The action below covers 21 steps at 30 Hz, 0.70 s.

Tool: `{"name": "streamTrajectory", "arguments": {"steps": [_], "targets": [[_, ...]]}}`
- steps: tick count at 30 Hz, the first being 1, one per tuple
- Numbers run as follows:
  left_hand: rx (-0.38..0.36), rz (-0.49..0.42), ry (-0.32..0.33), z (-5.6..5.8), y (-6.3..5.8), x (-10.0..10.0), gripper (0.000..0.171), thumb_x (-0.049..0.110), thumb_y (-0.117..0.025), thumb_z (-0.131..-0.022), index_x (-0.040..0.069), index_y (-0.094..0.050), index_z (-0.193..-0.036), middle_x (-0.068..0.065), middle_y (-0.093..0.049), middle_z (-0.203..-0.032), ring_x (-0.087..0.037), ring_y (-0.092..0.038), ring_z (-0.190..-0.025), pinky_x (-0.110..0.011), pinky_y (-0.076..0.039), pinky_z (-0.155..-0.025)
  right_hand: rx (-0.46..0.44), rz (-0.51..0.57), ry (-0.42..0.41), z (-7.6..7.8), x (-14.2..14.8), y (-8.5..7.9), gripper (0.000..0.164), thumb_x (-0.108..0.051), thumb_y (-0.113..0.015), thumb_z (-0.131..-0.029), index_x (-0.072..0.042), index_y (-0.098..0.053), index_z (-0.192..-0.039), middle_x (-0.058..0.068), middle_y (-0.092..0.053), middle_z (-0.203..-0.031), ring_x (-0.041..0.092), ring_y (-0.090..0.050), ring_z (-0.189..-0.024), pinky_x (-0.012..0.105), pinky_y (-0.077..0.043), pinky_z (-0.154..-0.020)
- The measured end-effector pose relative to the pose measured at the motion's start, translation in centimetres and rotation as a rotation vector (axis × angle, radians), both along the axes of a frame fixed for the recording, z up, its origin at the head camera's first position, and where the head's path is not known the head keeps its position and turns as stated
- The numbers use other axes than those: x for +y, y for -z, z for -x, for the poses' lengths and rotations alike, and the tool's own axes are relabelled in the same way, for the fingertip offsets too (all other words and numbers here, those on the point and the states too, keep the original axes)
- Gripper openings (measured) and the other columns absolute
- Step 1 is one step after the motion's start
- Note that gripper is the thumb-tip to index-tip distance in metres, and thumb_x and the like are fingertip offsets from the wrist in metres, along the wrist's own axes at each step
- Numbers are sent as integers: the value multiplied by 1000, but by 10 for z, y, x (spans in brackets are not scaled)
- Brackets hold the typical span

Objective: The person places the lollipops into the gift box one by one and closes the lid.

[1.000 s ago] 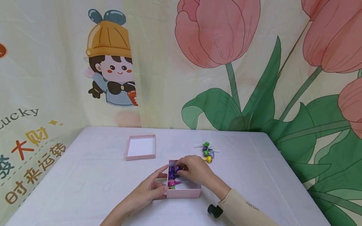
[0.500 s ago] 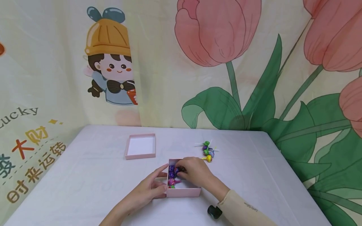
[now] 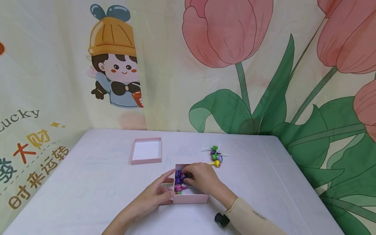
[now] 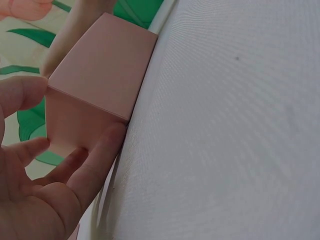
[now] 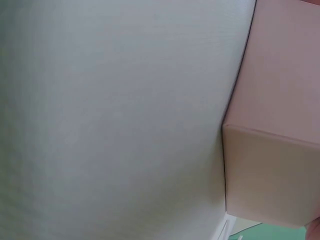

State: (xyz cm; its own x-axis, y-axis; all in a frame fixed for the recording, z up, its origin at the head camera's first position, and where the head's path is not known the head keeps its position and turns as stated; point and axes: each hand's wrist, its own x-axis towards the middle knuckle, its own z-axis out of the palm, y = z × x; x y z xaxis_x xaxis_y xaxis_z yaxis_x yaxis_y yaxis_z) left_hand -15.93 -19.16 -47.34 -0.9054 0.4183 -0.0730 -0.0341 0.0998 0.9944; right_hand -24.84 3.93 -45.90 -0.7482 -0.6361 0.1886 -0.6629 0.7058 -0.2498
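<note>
A pink open box (image 3: 191, 199) stands on the white table, wrapped lollipops lying along its left side. Several are purple (image 3: 178, 176), and nearer the front lies a pink one (image 3: 178, 188). My left hand (image 3: 154, 194) steadies the box from the left. In the left wrist view its spread, mostly straight fingers (image 4: 97, 162) press against the box wall. My right hand (image 3: 202, 178) reaches over the right wall into the box, pinching a dark-wrapped lollipop (image 3: 183, 176) beside the purple ones. The right wrist view shows mostly box wall (image 5: 272, 175) and table, with the hand nearly out of frame.
A pink box lid (image 3: 146, 161) lies inside-up behind the box to the left. Several more lollipops (image 3: 216, 157), green, blue and yellow, are bunched at the back right. A small black cylindrical object (image 3: 222, 220) sits at my right sleeve. A printed cloth hangs behind the table.
My right hand has shifted slightly inside the box, and the dark-wrapped lollipop has moved a little with its fingers. The left hand holds its place; the whole view has tilted slightly.
</note>
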Motion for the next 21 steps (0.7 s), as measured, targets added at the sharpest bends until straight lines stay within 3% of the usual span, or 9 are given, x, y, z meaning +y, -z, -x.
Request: {"name": "streamTrajectory", "arguments": {"steps": [7, 15, 21], "targets": [[3, 16, -1, 0, -1, 0, 79, 17, -67, -105, 21, -22, -171, -29, -30, -163, -31, -59, -124, -37, -63, -97, -4, -9, -4, 0, 0, 0, 25, -32, -86, -93, -18, -83, -113, -6, -81, -103, 4, -69, -87, 22, -57, -74], [-4, 13, 1, 0, 0, 0, 79, 17, -67, -106, 21, -22, -171, -30, -29, -163, -32, -59, -125, -39, -63, -97, 25, -43, -11, 0, -1, 1, 26, -33, -85, -93, -19, -84, -114, -6, -81, -106, 11, -75, -99, 29, -63, -85], [-10, 14, -2, 1, 2, 0, 79, 17, -67, -106, 22, -22, -171, -30, -29, -163, -31, -58, -125, -39, -63, -97, 25, -49, -6, 0, -1, 3, 26, -34, -85, -93, -19, -84, -115, -6, -81, -106, 11, -76, -99, 29, -63, -85]]}}
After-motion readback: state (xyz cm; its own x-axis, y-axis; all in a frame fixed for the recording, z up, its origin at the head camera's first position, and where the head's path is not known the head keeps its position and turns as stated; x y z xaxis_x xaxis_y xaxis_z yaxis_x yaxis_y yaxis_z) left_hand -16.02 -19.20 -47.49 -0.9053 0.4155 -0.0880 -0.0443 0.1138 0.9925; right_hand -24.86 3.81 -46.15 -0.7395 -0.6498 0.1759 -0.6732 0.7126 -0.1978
